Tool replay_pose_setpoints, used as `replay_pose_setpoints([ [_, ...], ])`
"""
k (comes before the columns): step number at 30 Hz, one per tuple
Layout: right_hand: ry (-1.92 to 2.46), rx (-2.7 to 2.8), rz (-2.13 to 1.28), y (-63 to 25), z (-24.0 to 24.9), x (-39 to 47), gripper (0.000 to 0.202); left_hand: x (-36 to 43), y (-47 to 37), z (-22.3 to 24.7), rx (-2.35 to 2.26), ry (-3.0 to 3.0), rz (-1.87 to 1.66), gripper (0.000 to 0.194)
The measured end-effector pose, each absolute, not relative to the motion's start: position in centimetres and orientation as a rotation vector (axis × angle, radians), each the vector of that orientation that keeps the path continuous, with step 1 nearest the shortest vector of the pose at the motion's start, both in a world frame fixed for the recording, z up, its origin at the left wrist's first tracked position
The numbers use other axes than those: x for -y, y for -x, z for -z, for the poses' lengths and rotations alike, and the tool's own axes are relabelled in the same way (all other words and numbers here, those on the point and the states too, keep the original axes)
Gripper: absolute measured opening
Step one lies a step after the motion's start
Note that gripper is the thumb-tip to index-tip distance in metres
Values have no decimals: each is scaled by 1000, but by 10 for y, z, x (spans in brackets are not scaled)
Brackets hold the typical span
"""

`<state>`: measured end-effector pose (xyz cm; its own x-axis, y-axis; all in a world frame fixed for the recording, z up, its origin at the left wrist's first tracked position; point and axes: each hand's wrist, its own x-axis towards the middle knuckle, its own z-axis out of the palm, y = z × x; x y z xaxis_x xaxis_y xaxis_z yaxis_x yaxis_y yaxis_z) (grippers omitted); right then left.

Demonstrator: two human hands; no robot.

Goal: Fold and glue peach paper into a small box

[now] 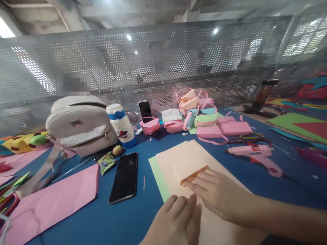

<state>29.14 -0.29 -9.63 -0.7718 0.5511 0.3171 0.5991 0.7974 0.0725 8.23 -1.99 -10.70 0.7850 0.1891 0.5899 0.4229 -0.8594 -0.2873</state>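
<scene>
My right hand (222, 194) lies over a small folded piece of peach paper (194, 174), its fingers along the fold, whose inner side looks darker orange. Beside it, nearer to me, my left hand (176, 221) is closed with its fingers curled down. Whatever its fingertips hold or press is hidden. Both hands are above a large peach sheet (184, 153), which overlaps a light green sheet (157, 173) on the blue table.
A black phone (124, 178), snack packet (106, 162) and pink paper (58, 204) lie left. Behind stand a white backpack (79, 119), bottle (122, 127) and small paper bags (209, 131). A pink glue gun (255, 154) lies right, before a perforated metal screen (163, 54).
</scene>
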Motion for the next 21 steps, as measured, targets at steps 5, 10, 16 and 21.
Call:
replay_pose_setpoints([
  [5, 981, 2771, 422, -275, 101, 6, 26, 22, -77, 104, 554, 2687, 701, 24],
  [10, 1112, 2856, 384, -271, 98, 7, 30, 26, -72, 105, 625, 2766, 616, 28],
  [16, 1277, 2919, 210, -267, 87, 6, 43, 28, -70, 108, 630, 2738, 652, 27],
  [21, 1358, 2906, 115, -259, 75, 4, 32, 30, -69, 107, 630, 2734, 648, 24],
])
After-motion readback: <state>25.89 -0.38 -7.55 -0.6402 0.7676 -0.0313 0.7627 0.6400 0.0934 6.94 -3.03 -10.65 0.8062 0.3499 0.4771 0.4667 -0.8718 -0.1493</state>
